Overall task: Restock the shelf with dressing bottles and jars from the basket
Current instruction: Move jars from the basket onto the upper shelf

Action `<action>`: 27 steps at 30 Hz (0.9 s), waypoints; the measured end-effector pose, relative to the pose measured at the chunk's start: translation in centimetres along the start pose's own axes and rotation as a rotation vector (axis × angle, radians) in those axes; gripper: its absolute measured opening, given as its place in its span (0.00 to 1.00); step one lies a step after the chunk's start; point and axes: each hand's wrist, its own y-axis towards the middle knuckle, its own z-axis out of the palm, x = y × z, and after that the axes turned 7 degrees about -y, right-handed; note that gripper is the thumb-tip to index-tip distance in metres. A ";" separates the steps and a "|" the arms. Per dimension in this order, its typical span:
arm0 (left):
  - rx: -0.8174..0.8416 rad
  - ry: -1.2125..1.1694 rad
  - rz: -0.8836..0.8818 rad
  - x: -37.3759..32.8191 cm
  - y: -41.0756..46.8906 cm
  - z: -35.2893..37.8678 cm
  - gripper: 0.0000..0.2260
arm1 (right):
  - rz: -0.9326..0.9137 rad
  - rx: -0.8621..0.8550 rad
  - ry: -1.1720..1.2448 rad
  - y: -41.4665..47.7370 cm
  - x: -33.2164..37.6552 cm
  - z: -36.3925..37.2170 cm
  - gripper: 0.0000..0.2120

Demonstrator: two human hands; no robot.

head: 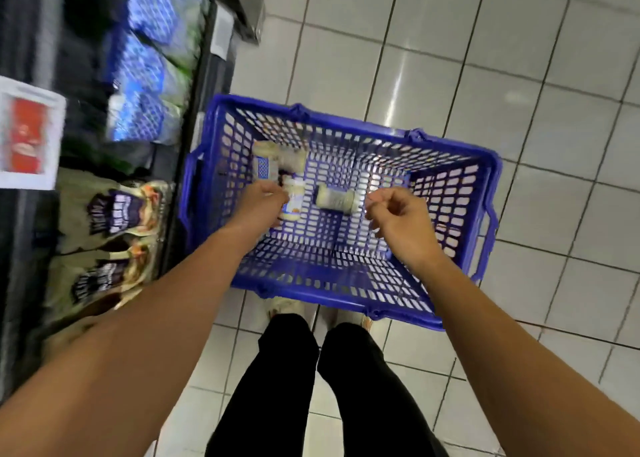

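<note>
Both bare forearms reach forward and down, side by side. The left grip (261,207) points downward with its fingers curled; whether it holds anything is unclear. Well apart to its right, the right grip (398,221) hangs with loosely curled fingers, holding nothing.

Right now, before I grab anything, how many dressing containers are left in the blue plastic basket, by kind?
creamy blue-labelled jars: 2
small pale bottle lying on its side: 1
Total in the blue plastic basket: 3 (the picture is blurred, so the kinds are approximate)
</note>
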 end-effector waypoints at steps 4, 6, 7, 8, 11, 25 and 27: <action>-0.047 0.158 -0.017 4.1 5.4 2.6 0.13 | 0.140 -0.083 0.118 4.8 -4.6 2.8 0.13; -0.044 0.207 -0.006 5.4 7.4 3.9 0.19 | 0.230 -0.103 0.213 6.9 -6.5 4.3 0.15; -0.038 0.222 -0.004 6.1 8.3 4.6 0.22 | 0.279 -0.108 0.255 7.8 -7.3 5.1 0.15; -0.027 0.245 0.001 6.7 9.2 5.4 0.24 | 0.336 -0.112 0.288 8.6 -8.1 6.0 0.14; -0.037 0.402 -0.015 8.3 11.2 7.2 0.36 | 0.549 -0.124 0.385 10.7 -9.8 9.2 0.07; -0.120 0.440 0.118 10.4 13.6 9.9 0.27 | 0.902 -0.088 0.773 19.0 -10.6 16.1 0.27; -0.085 0.331 0.084 10.5 13.9 9.3 0.26 | 0.809 -0.170 0.694 18.1 -11.3 15.7 0.26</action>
